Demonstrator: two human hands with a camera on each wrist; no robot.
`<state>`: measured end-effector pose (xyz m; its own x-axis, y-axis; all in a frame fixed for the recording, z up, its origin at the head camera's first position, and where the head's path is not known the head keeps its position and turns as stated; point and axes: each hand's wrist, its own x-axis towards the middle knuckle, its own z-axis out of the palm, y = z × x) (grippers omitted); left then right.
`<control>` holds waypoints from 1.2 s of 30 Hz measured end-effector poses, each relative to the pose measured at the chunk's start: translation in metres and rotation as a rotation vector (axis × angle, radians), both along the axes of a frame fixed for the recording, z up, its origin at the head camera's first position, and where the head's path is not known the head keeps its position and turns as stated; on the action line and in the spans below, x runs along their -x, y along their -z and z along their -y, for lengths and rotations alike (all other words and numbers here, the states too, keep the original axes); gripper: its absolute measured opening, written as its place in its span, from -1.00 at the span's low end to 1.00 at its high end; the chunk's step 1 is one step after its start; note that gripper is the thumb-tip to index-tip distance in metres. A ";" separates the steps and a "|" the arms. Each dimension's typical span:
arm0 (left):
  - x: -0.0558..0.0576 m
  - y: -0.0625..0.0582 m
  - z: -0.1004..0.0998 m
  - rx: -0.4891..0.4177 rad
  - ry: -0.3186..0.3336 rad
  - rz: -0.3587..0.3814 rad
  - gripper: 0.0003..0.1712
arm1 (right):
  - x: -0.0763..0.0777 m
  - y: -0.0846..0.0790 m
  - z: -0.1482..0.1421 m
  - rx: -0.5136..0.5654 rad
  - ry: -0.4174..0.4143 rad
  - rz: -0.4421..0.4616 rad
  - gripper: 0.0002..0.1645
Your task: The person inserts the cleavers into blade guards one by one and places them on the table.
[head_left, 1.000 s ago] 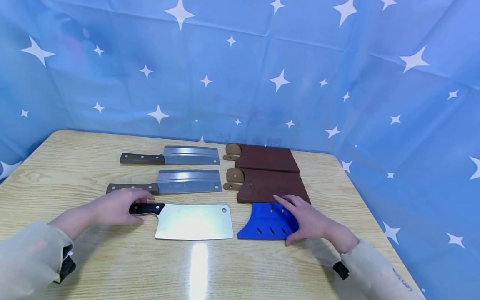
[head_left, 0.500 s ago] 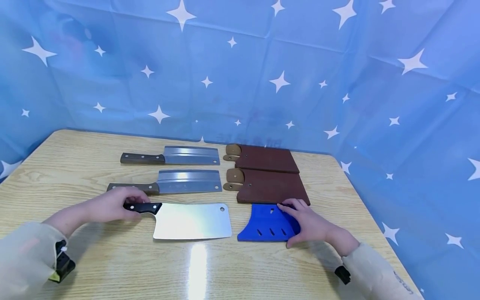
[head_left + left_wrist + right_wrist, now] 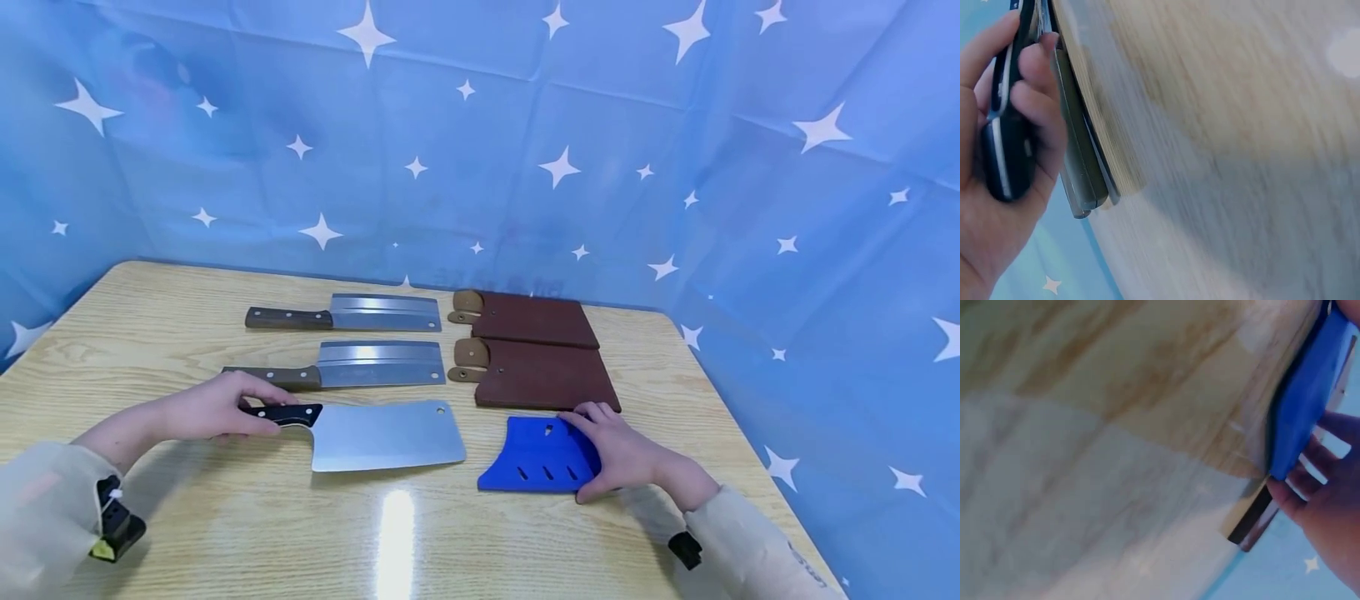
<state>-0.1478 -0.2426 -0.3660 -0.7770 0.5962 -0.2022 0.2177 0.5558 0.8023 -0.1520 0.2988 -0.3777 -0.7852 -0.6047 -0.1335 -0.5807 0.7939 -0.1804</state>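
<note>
My left hand (image 3: 213, 408) holds the black handle (image 3: 1007, 147) of a broad cleaver (image 3: 386, 436), fingers wrapped round it in the left wrist view. The cleaver's shiny blade points right, its far end tipped slightly up in the head view. On the right, my right hand (image 3: 622, 450) grips the closed end of a blue blade sheath (image 3: 536, 457), thumb on the near edge and fingers on the far edge. Slots run through the sheath's face, and its curved open end faces the blade, a short gap apart. In the right wrist view the blue sheath (image 3: 1304, 394) shows edge-on.
Behind the cleaver lie two more cleavers, one with a brown handle (image 3: 281, 377) and one with a dark handle (image 3: 288, 318). Two brown sheaths (image 3: 547, 375) with tan snap straps lie right of them. A starry blue curtain (image 3: 480, 150) borders the wooden table (image 3: 300, 533).
My left hand has closed round the cleaver's handle and drawn it slightly left; the blade now tilts. My right hand has slid the blue sheath a little nearer, away from the brown sheath behind.
</note>
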 end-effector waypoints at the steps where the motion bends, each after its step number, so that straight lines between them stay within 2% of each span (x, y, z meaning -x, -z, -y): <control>1: 0.000 0.000 -0.001 -0.004 -0.006 0.012 -0.43 | 0.000 0.001 -0.001 0.014 0.000 -0.002 0.28; 7: 0.002 -0.003 -0.004 -0.030 -0.057 0.005 -0.45 | 0.001 -0.002 -0.004 0.128 0.004 0.046 0.26; 15: 0.015 -0.010 -0.012 -0.052 -0.162 -0.048 -0.42 | 0.015 -0.023 0.004 0.247 -0.002 0.100 0.22; 23: 0.027 -0.017 -0.023 -0.071 -0.227 -0.057 -0.42 | 0.023 -0.037 0.016 0.258 -0.012 0.111 0.22; 36: 0.030 -0.017 -0.027 -0.069 -0.255 -0.061 -0.42 | 0.026 -0.036 0.022 0.254 0.011 0.134 0.23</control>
<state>-0.1777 -0.2155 -0.3493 -0.9133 0.3902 -0.1163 0.1265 0.5434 0.8299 -0.1783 0.2763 -0.3419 -0.7776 -0.6235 -0.0814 -0.5299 0.7195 -0.4489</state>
